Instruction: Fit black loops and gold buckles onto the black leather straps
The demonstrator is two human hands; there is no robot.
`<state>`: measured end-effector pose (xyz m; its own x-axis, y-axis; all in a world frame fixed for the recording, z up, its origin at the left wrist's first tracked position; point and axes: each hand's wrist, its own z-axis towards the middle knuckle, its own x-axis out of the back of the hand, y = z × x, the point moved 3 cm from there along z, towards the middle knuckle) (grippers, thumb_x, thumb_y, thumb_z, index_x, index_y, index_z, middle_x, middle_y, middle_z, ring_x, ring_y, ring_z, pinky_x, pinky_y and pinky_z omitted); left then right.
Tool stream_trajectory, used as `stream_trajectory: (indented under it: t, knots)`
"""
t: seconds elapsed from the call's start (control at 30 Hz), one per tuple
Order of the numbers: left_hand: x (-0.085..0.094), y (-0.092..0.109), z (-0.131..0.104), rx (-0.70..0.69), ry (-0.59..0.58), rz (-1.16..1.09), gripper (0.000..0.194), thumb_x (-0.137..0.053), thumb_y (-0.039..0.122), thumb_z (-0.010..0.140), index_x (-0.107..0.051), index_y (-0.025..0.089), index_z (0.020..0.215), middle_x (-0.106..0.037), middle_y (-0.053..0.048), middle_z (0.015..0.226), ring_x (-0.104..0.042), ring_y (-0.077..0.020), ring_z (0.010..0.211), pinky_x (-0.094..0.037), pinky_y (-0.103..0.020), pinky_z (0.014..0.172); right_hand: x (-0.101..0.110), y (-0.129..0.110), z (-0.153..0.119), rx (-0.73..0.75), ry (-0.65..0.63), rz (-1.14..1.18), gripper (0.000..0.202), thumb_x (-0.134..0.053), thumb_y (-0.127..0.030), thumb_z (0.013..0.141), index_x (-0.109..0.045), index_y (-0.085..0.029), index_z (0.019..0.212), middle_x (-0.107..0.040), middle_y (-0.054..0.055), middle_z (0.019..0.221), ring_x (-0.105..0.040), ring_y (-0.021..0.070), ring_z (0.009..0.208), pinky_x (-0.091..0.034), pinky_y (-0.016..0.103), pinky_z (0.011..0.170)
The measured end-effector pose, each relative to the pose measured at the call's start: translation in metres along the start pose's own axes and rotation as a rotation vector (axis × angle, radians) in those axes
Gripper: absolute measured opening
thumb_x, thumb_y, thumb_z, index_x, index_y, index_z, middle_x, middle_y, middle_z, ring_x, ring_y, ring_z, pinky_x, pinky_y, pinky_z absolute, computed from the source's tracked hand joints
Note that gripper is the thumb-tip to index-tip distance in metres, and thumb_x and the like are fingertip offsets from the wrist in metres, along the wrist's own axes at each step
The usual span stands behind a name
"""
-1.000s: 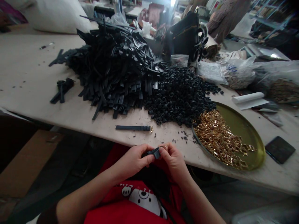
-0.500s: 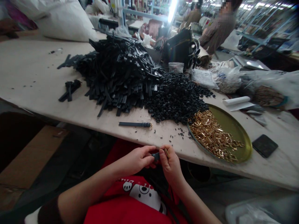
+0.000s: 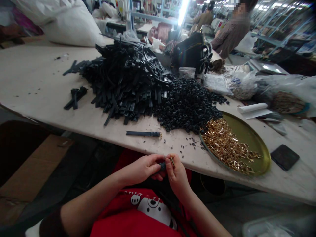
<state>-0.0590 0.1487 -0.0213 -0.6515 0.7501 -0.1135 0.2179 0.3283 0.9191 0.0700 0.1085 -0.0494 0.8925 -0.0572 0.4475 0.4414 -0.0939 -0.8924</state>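
Over the table's front edge, my left hand [image 3: 148,168] is closed on a short dark strap piece [image 3: 162,166]. Touching it on the right, my right hand [image 3: 176,172] pinches a gold buckle [image 3: 172,161] at the strap's end. The fingers hide most of both pieces. A finished-looking dark strap with a gold buckle [image 3: 144,133] lies flat on the table behind my hands. Further back are a heap of black straps [image 3: 128,82] and a pile of small black loops [image 3: 187,105]. Gold buckles [image 3: 224,144] fill part of a round tray [image 3: 256,141] at the right.
A black phone-like slab [image 3: 284,157] lies right of the tray. A small black bundle [image 3: 75,97] sits left of the heap. White sacks [image 3: 71,26], plastic bags [image 3: 278,95] and a black bag [image 3: 190,52] stand behind. A person [image 3: 232,33] is at the back right.
My right hand has shifted slightly left, turning the gold buckle more upright between its fingers. My left hand keeps its hold on the strap. The view has moved a little.
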Motion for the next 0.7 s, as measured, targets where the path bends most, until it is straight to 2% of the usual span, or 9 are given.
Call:
stream_trajectory:
  t: [0.17, 0.27, 0.33, 0.43, 0.57, 0.7]
  knots:
    - [0.008, 0.001, 0.006, 0.03, -0.016, 0.013, 0.038, -0.046, 0.021, 0.081, -0.051, 0.02, 0.119, -0.063, -0.005, 0.095, -0.061, -0.0115, 0.063, -0.047, -0.023, 0.059, -0.001, -0.003, 0.01, 0.061, -0.149, 0.017, 0.017, -0.034, -0.036, 0.089, -0.044, -0.021, 0.088, -0.052, -0.001, 0.063, -0.05, 0.0144, 0.053, -0.035, 0.026, 0.052]
    - [0.013, 0.001, 0.011, 0.011, -0.007, -0.037, 0.041, -0.048, 0.021, 0.08, -0.049, 0.02, 0.121, -0.063, -0.006, 0.097, -0.06, -0.0109, 0.063, -0.046, -0.022, 0.058, -0.002, -0.003, 0.017, 0.063, -0.14, 0.033, 0.016, -0.035, -0.034, 0.089, -0.045, -0.021, 0.088, -0.056, 0.001, 0.066, -0.052, 0.0152, 0.057, -0.037, 0.027, 0.054]
    - [0.019, 0.003, 0.012, -0.016, -0.019, -0.046, 0.042, -0.047, 0.021, 0.081, -0.046, 0.02, 0.124, -0.063, -0.006, 0.098, -0.06, -0.0111, 0.067, -0.046, -0.022, 0.063, -0.002, -0.002, 0.024, 0.042, -0.126, 0.041, 0.017, -0.035, -0.035, 0.089, -0.045, -0.022, 0.088, -0.055, 0.0, 0.064, -0.052, 0.0152, 0.056, -0.036, 0.027, 0.053]
    - [0.028, 0.006, 0.014, -0.008, -0.038, -0.034, 0.041, -0.045, 0.023, 0.084, -0.043, 0.019, 0.125, -0.063, -0.005, 0.09, -0.06, -0.0114, 0.071, -0.045, -0.023, 0.068, -0.005, 0.0, 0.034, 0.02, -0.151, 0.104, 0.018, -0.036, -0.038, 0.088, -0.046, -0.023, 0.089, -0.051, -0.003, 0.057, -0.05, 0.0148, 0.051, -0.034, 0.026, 0.051]
    - [0.042, 0.008, 0.021, 0.012, 0.02, -0.04, 0.038, -0.044, 0.028, 0.085, -0.046, 0.017, 0.121, -0.062, -0.002, 0.076, -0.058, -0.0094, 0.058, -0.044, -0.021, 0.059, -0.015, -0.004, 0.048, 0.012, -0.199, 0.214, 0.019, -0.039, -0.039, 0.087, -0.048, -0.023, 0.086, -0.048, -0.004, 0.054, -0.046, 0.0138, 0.049, -0.032, 0.026, 0.049]
    - [0.059, 0.016, 0.027, 0.033, 0.128, 0.01, 0.045, -0.05, 0.027, 0.081, -0.041, 0.015, 0.124, -0.061, 0.0, 0.07, -0.059, -0.012, 0.061, -0.045, -0.023, 0.06, -0.025, -0.013, 0.068, 0.02, -0.073, 0.243, 0.026, -0.035, -0.043, 0.088, -0.05, -0.021, 0.086, -0.049, -0.002, 0.06, -0.047, 0.0136, 0.053, -0.034, 0.026, 0.051]
